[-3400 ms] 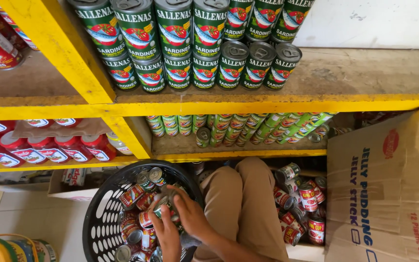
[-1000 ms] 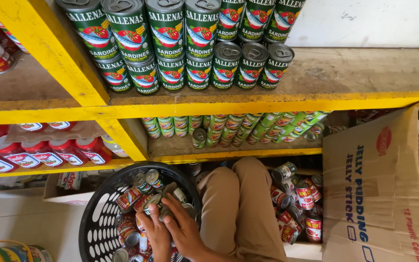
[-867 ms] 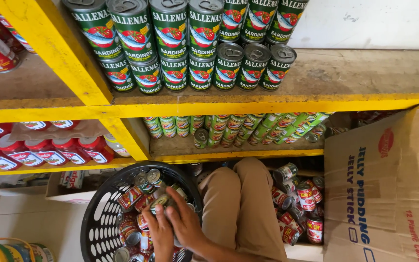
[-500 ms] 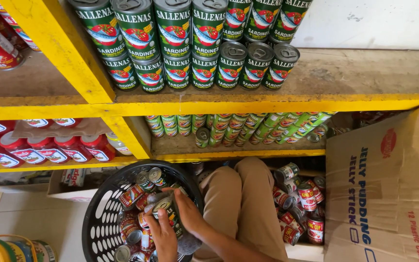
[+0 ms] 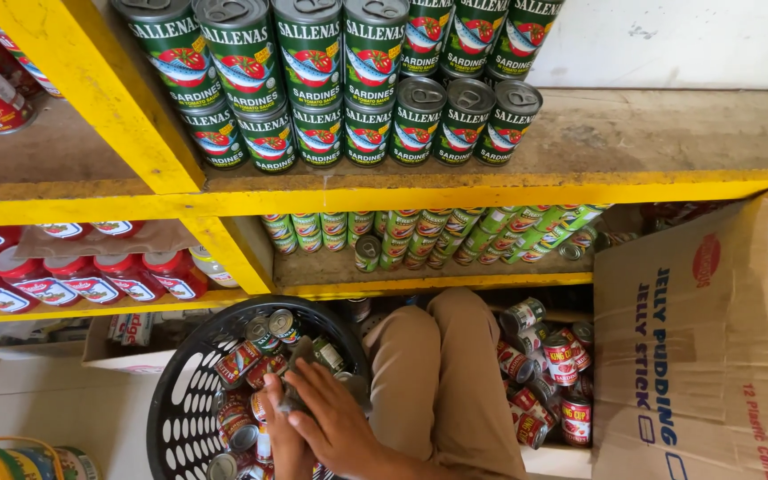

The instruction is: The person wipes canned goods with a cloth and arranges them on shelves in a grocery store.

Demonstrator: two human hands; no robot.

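Right hand (image 5: 335,425) covers can (image 5: 300,400) in basket (image 5: 180,409); grip unclear.

Small tin cans (image 5: 240,363) with red labels and silver ends lie jumbled at every angle inside the round black plastic basket (image 5: 181,402). 1 can (image 5: 297,396) lies among them, mostly hidden and gripped from both sides.

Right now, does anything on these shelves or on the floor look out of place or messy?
Yes. On the lower shelf one green can lies on its side before the upright rows. Cans in the black basket and the cardboard box are jumbled.
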